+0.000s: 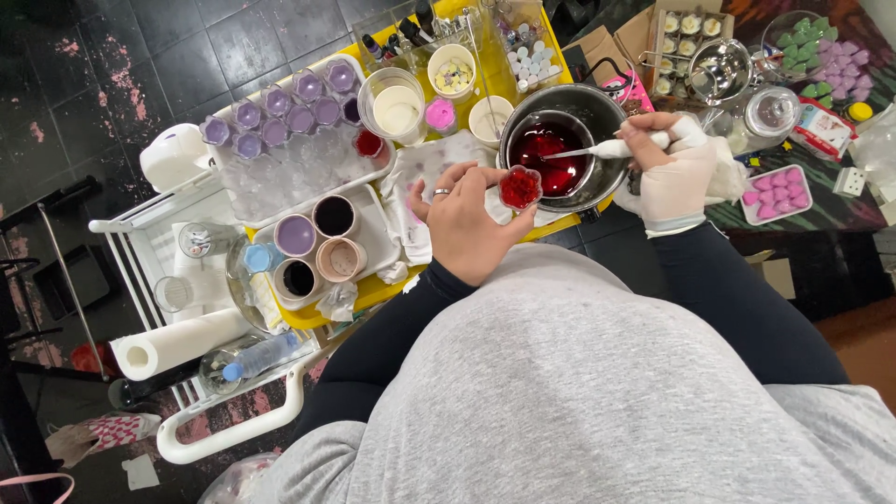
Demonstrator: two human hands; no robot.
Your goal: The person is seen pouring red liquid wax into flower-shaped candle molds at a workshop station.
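Right now my left hand (467,229) pinches a small flower-shaped cup (520,188) of red wax between thumb and fingertips, held just in front of the steel pot (597,117), its rim almost touching the pot's near wall. My right hand (674,168), in a white glove, is closed around the white handle of a spoon (607,148) whose bowl dips into the dark red liquid (546,145) inside the pot.

I judge the risk to lie in carrying a spoonful over to the cup. It is small and looks nearly full already, so another spoonful could run over the scalloped edge onto my bare fingers, which would hurt if the wax is hot. A drip from the spoon could also land on the crumpled white paper (425,168) to the left of the pot, or on the yellow tabletop (373,291). My grip on the cup is light, at the fingertips only; a flinch could tip it. Farther left of the pot stands the white tray of purple-filled cups (280,117), near enough that a splash of red might spoil them.
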